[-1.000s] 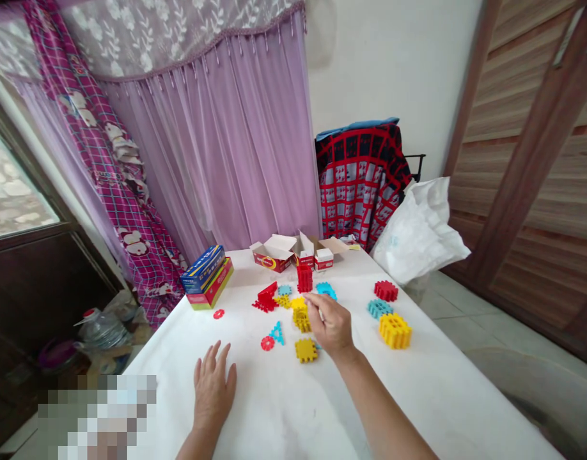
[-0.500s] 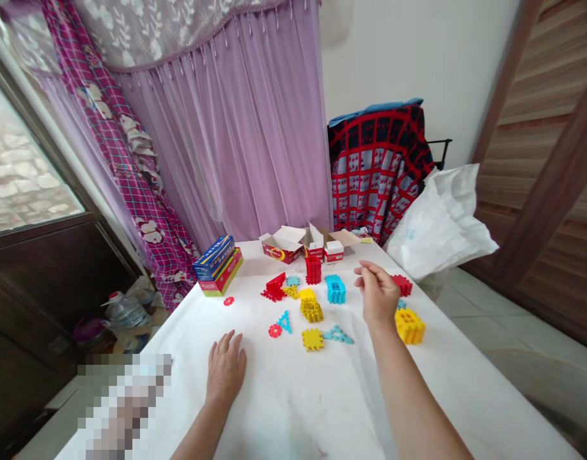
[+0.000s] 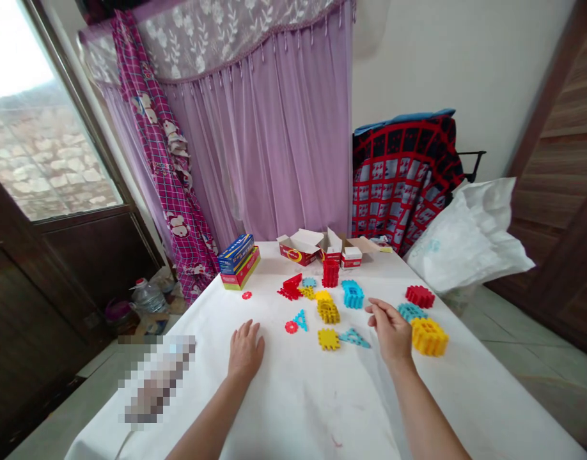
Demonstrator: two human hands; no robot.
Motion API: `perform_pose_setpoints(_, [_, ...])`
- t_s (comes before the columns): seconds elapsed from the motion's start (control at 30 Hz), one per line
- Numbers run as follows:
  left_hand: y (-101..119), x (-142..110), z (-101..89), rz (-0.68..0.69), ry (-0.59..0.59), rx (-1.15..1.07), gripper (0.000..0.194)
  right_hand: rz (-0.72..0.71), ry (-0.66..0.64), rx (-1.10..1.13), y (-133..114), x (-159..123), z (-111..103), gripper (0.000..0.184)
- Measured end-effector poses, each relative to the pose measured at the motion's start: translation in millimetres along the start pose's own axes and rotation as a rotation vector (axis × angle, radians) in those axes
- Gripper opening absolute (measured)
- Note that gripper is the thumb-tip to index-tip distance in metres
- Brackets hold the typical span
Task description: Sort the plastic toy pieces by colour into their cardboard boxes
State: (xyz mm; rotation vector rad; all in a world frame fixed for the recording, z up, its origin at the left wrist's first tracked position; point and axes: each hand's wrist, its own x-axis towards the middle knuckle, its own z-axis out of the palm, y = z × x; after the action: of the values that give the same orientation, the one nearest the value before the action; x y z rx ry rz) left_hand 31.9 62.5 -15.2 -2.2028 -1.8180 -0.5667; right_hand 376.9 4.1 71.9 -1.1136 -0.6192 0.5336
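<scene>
L hand (image 3: 246,350) rests palm-down on white cloth (image 3: 293,415), fingers slightly spread, nothing gripped; prob. a steadying posture. R hand (image 3: 390,331) well apart from L, fingers curled w/ tips drawn in; can't tell if a small pc. is pinched inside. Just left of R hand: lt-blue triangle (image 3: 355,338), flat, perforated, edges toothed; next to it, yellow square (image 3: 328,339), also flat & toothed. Beyond R hand: blue stack (image 3: 353,295). To its right, near to far: yellow stack (image 3: 430,338), teal stack (image 3: 412,312), red stack (image 3: 420,296), prob. grouped by colour to keep like pcs. together. Ahead-right of L hand: red disc (image 3: 291,327), small blue triangle (image 3: 300,320). Mat'l appears rigid plastic; notches suggest interlocking. Far beyond both hands: cardboard cartons (image 3: 297,253), flaps up.
</scene>
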Motion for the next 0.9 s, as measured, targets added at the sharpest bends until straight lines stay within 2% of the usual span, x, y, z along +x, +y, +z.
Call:
perform_pose_setpoints(0.07, [-6, 18, 0.5, -0.015, -0.012, 0.007, 0.042, 0.105, -0.058, 0.063, 5, -3, -2, 0.040])
perform_pose_setpoints(0.23, [-30, 81, 5.8, -0.096, -0.052, 0.029, 0.042, 0.367, -0.224, 0.211, 24, -1, -8, 0.045])
perform_pose_setpoints(0.37, [-36, 114, 18.7, -0.117, -0.098, 0.037, 0.042, 0.449, -0.201, 0.277, 38, 1, -14, 0.043])
perform_pose_setpoints(0.47, [-33, 118, 27.3, -0.117, -0.116, 0.042, 0.043, 0.492, -0.169, 0.306, 43, 2, -15, 0.042])
perform_pose_setpoints(0.73, [-32, 92, 27.9, -0.038, -0.188, -0.029, 0.046, 0.460, -0.117, 0.340, 46, 1, -15, 0.037])
perform_pose_setpoints(0.9, [-34, 102, 31.2, -0.084, -0.181, -0.055, 0.055, 0.471, -0.106, 0.333, 43, -1, -15, 0.040])
